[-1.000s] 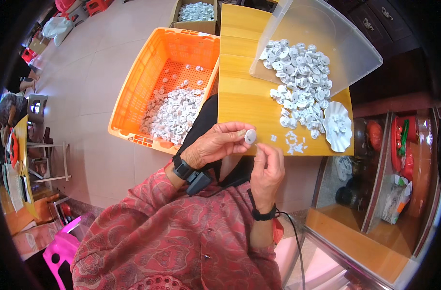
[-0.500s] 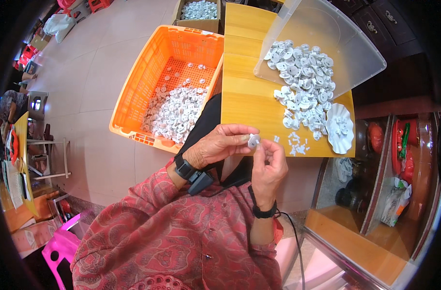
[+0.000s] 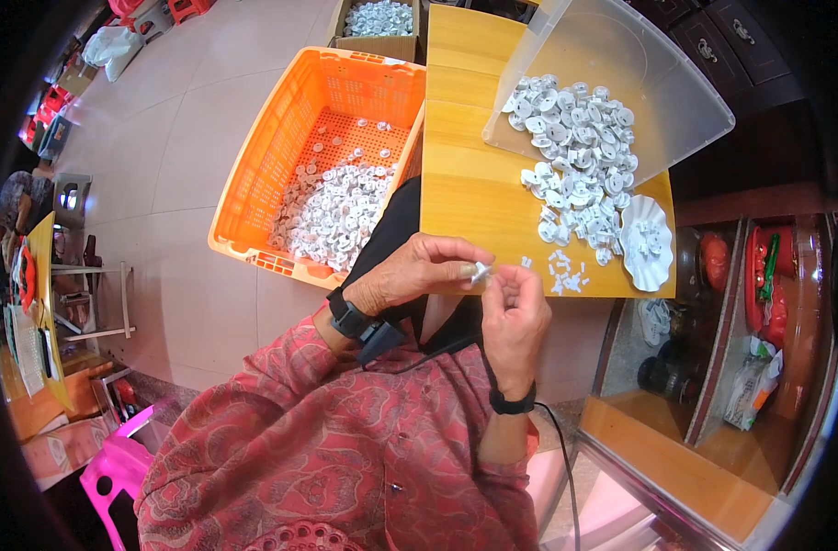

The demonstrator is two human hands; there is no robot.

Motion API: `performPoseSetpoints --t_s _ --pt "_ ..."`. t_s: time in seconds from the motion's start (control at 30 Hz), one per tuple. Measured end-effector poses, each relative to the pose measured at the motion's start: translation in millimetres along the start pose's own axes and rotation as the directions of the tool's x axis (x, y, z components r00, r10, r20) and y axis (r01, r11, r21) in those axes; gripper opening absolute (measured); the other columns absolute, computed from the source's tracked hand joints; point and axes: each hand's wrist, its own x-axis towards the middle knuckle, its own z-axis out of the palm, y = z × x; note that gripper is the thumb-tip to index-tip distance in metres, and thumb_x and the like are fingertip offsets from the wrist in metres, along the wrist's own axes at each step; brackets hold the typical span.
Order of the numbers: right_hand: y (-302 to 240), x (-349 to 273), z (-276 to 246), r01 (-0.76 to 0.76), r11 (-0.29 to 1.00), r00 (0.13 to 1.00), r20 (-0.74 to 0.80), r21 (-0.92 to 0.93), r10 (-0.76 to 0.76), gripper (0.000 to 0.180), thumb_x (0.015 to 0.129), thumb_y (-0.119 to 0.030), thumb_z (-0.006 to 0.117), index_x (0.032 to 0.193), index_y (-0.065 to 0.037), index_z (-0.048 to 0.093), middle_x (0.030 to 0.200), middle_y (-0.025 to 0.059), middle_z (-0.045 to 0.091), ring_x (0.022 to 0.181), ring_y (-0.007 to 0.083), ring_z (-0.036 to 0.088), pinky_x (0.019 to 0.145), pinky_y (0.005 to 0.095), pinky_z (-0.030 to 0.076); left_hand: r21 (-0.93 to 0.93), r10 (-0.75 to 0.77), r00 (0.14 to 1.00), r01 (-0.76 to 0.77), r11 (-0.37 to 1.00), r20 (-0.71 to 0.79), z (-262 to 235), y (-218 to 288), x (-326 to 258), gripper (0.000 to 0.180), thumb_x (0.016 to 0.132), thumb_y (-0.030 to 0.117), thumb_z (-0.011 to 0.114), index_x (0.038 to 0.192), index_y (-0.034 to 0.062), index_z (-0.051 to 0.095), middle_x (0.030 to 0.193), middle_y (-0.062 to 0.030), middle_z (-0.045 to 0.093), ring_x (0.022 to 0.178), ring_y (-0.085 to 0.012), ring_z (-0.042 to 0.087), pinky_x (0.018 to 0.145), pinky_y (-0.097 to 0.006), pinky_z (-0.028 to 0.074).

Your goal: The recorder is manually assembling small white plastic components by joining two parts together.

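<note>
Between the thumb and fingers of my left hand (image 3: 421, 269) is a small white round plastic part (image 3: 480, 272), seen nearly edge-on. My right hand (image 3: 515, 308) is closed in a pinch right beside it, and what its fingertips hold, if anything, is too small to make out. Past the right hand, several tiny white plastic pieces (image 3: 566, 274) lie scattered near the table's front edge. Farther back spreads a heap of white round plastic parts (image 3: 580, 129), partly inside a tipped clear plastic bin (image 3: 662, 78). A scalloped white dish (image 3: 646, 275) holds a few small white pieces.
On the left, an orange plastic basket (image 3: 244, 197) holds many white round parts. Behind it stands a cardboard box (image 3: 382, 46) of similar pieces. The yellow table (image 3: 465, 165) reaches close to my hands. Glass-fronted shelves (image 3: 685, 413) are at right, a pink stool (image 3: 116, 473) at lower left.
The white part in my left hand has turned from showing its round face to nearly edge-on. My right hand has shifted slightly right and down, still pinched close to it.
</note>
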Motion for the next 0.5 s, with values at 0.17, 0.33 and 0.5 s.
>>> performPoseSetpoints --t_s 0.17,0.33,0.5 --pt "-2.1 1.2 0.2 -0.031 0.999 0.999 0.038 -0.022 0.032 0.015 0.090 -0.004 0.067 0.101 0.002 0.058 0.083 0.0141 0.066 0.069 0.0239 0.066 0.062 0.0356 0.053 0.184 0.083 0.996 -0.089 0.979 0.040 0.7 3.6 -0.7 0.026 0.099 0.012 0.061 0.124 0.0034 0.066 0.111 -0.0022 0.067 0.103 -0.0109 0.064 0.095 -0.028 0.054" --pt "6.0 -1.8 3.1 -0.088 0.993 0.996 0.008 0.083 0.088 0.014 0.094 -0.008 0.065 0.102 0.002 0.059 0.085 0.0155 0.068 0.074 0.0256 0.068 0.066 0.0364 0.054 0.008 -0.006 0.999 0.006 1.000 -0.035 2.2 2.8 -1.6 0.028 0.099 0.014 0.063 0.125 0.0050 0.066 0.104 -0.0005 0.068 0.092 -0.0071 0.064 0.089 -0.025 0.056" --pt "6.3 -4.8 0.3 -0.136 0.987 0.990 0.040 0.088 0.133 0.014 0.096 -0.012 0.063 0.100 0.001 0.060 0.085 0.0156 0.068 0.076 0.0259 0.068 0.067 0.0370 0.054 -0.019 0.000 0.999 -0.001 1.000 -0.053 1.3 1.2 -1.1 0.028 0.099 0.014 0.063 0.125 0.0051 0.066 0.103 -0.0009 0.068 0.090 -0.0071 0.065 0.088 -0.027 0.057"
